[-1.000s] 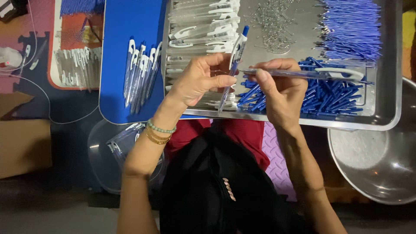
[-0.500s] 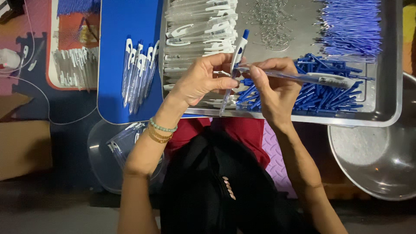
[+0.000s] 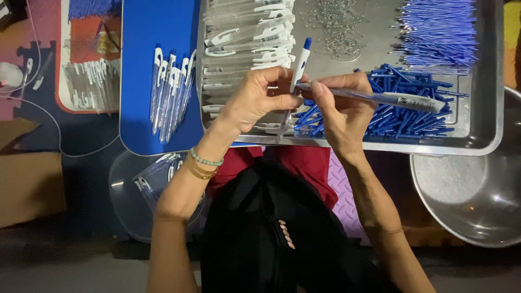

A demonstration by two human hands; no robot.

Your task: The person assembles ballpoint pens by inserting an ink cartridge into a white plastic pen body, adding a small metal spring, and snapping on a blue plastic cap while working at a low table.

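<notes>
- The left hand [image 3: 255,100] is pinching an upright pen barrel [image 3: 296,81] with a blue tip, fingers closed around its middle above the metal tray [image 3: 485,108]
- The right hand [image 3: 339,108] is holding a second clear pen body [image 3: 380,99] lying almost level, fingers closed on its left end, the white-clipped end pointing right over the loose blue parts [image 3: 412,111]
- The two pieces are meeting between the hands, just above the tray's near edge; whether they are touching cannot be told
- Handling judgement: both pieces are likely light, stiff, thin-walled plastic, smooth and somewhat slippery; a grip near the joining end with the fingertips is giving the best control, and hard squeezing could be cracking the clear shell
- The tray is also carrying a stack of clear barrels with white clips [image 3: 249,38], a scatter of small springs [image 3: 336,21] and a heap of blue refills [image 3: 439,30]
- A blue board [image 3: 146,32] to the left is bearing a row of finished pens [image 3: 171,89]
- A steel bowl [image 3: 477,190] is sitting at the lower right
</notes>
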